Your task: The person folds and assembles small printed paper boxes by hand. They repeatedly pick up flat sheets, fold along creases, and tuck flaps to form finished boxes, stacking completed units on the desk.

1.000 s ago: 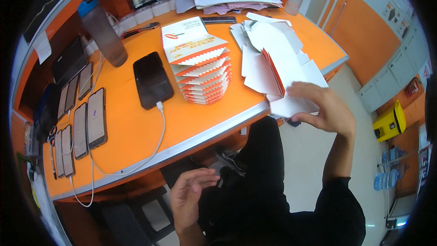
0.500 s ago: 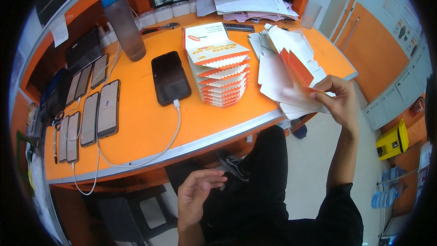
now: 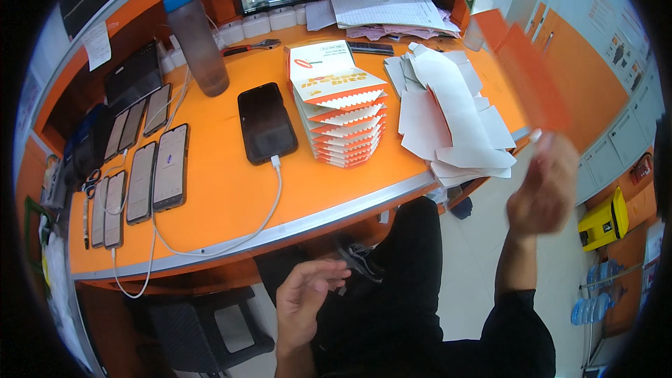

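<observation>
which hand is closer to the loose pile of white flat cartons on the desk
Right. The right hand is raised just off the pile's right edge, holding a blurred orange sheet. The left hand sits open, low over the lap, below the desk edge.

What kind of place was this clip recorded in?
Probably a shop or office work counter used for folding packaging: an orange desk holds a stack of folded cartons, loose white flat blanks and a row of charging phones.

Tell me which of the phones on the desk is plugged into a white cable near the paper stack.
The large black phone lying alone beside the folded carton stack; the others sit grouped at the desk's left.
</observation>
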Motion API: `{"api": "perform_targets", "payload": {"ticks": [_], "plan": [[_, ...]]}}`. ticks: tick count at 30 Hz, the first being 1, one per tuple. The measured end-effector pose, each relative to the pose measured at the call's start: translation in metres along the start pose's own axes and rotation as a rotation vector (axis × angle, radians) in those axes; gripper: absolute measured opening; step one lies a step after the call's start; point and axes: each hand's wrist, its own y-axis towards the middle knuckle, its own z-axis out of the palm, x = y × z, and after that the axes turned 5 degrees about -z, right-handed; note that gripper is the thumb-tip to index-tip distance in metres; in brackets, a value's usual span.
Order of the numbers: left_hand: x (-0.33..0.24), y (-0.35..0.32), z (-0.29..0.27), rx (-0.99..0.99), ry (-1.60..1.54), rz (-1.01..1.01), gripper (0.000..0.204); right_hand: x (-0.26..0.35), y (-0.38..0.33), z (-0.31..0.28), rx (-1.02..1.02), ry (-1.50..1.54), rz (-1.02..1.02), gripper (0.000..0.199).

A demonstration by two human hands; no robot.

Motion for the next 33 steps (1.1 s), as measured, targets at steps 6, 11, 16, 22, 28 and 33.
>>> {"api": "perform_targets", "payload": {"ticks": [6,11,16,22,28,33], "plan": [[-0.017,0.016,0.025,0.062,-0.070,0.140,0.086,0.125,-0.020,-0.011,0.420,0.750,-0.143,0.014],[-0.025,0.013,0.034,0.034,0.083,0.135,0.088,0.180,-0.050,-0.014,0.523,0.886,-0.015,0.009],[0.003,0.005,0.028,-0.174,0.390,0.212,0.055,0.178,-0.040,-0.005,0.705,1.103,0.196,0.021],[0.021,0.018,0.025,-0.068,0.953,0.689,0.043,0.162,-0.023,-0.006,0.490,1.092,0.817,0.047],[0.025,0.017,0.022,-0.142,0.979,0.673,0.041,0.171,-0.013,0.014,0.496,1.049,1.156,0.037],[0.029,0.010,0.019,-0.235,0.802,0.509,0.034,0.174,-0.039,0.012,0.424,1.282,1.258,0.034]]}}
